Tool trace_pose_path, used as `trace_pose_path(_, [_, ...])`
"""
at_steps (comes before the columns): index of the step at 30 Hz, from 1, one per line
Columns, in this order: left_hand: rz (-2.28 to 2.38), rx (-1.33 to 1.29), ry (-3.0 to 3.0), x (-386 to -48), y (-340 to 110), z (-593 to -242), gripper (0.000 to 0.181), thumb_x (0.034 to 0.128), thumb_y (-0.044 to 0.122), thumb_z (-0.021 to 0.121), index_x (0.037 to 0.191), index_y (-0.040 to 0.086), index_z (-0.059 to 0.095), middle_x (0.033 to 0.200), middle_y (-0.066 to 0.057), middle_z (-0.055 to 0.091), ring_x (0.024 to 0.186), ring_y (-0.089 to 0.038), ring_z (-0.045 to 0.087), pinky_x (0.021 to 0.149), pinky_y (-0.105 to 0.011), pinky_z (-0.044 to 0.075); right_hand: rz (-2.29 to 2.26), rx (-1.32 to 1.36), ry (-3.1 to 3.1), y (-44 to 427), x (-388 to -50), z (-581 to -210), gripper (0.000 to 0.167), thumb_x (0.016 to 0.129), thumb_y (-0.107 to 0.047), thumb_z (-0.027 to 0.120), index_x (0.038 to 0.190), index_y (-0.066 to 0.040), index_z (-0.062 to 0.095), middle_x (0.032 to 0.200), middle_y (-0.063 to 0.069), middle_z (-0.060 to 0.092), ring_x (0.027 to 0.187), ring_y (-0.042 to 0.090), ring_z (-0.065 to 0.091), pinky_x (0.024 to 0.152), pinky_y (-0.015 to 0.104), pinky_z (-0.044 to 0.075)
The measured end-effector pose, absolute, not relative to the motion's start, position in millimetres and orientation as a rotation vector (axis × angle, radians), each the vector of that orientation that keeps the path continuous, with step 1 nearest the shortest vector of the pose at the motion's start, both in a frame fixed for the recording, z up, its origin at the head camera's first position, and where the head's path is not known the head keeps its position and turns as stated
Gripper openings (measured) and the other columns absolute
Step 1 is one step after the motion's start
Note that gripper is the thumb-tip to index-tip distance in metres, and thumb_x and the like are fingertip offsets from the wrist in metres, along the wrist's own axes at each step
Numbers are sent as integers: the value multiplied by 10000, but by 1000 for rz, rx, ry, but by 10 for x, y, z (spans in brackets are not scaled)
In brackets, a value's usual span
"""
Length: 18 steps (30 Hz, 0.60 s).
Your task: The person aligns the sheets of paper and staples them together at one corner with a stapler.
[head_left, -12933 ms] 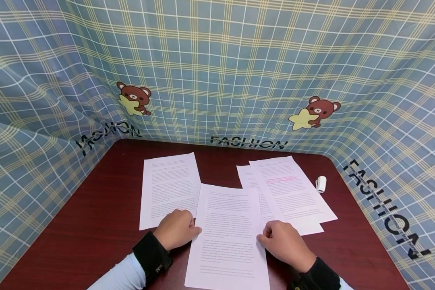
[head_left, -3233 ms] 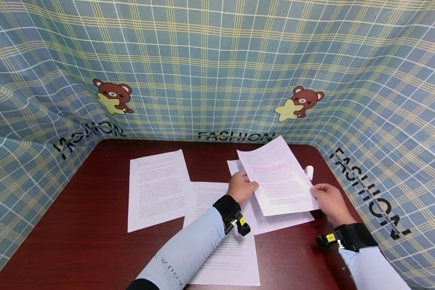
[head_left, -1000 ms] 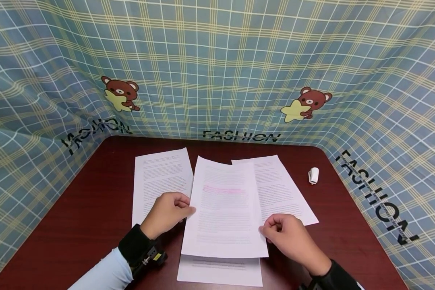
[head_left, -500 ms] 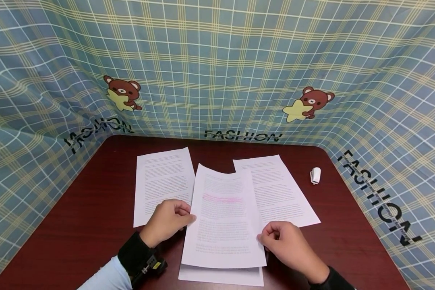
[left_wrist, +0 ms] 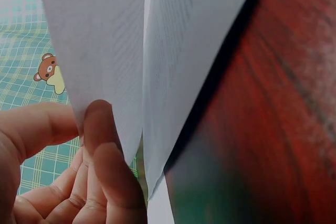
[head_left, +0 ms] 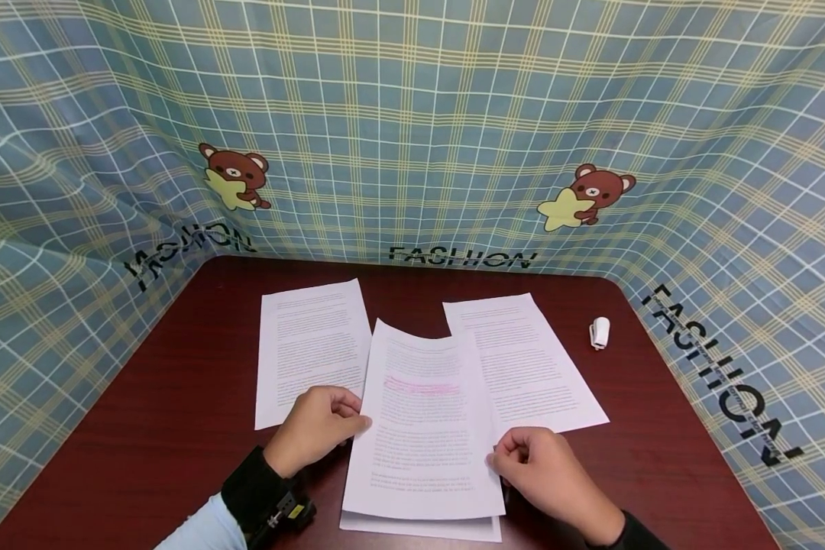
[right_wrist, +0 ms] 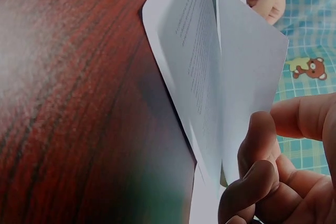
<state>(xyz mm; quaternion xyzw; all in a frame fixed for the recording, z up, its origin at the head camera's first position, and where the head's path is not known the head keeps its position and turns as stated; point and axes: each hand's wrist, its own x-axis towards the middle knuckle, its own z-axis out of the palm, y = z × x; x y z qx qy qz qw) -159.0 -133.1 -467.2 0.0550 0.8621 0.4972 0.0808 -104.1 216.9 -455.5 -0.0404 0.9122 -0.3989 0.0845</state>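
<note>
A printed sheet with a pink-marked passage is held above another sheet, whose lower edge shows beneath it. My left hand pinches its left edge between thumb and fingers; my right hand pinches its right edge. The held sheet bows, its far end curving. In the left wrist view, the fingers of my left hand grip the raised sheet, apart from the page below. The right wrist view has my right hand on the raised sheet's edge.
One printed page lies at the left, partly behind my left hand, and another at the right. A small white stapler-like object stands at the back right of the dark red table. Checked cloth surrounds the table.
Earlier the pink-marked sheet lay at the right, then both hands lifted it and brought it to the middle. Over the last second it has come lower and nearer, covering more of the sheet beneath.
</note>
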Motion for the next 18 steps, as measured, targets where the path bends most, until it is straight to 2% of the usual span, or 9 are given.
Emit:
trace_pose_path(7, [1454,169,2601,-1579,-1344,-4702,174,832,203,839,946,102,756,769,33,717,643,-141,647,581,-289,538,-1133,-134,2720,2177,-1036,-4578,183,898,-262,779,755,-222,671,601,-99,573,517,50,508,487,225,416])
trace_pose_path(14, [1353,184,2673,-1563,-1345,-4733,168,821,233,848,935,138,770,770,77,709,736,-92,649,680,-279,519,-1056,-137,2744,2169,-1031,-4595,208,895,-247,771,718,-236,663,586,-117,569,516,47,500,488,219,406])
trace_pose_path(18, [1336,199,2666,-1547,-1338,-4733,167,825,208,845,938,115,766,764,64,704,714,-91,652,657,-268,525,-1001,-157,2751,2177,-1023,-4606,244,890,-265,769,679,-251,648,555,-128,566,490,41,490,469,217,390])
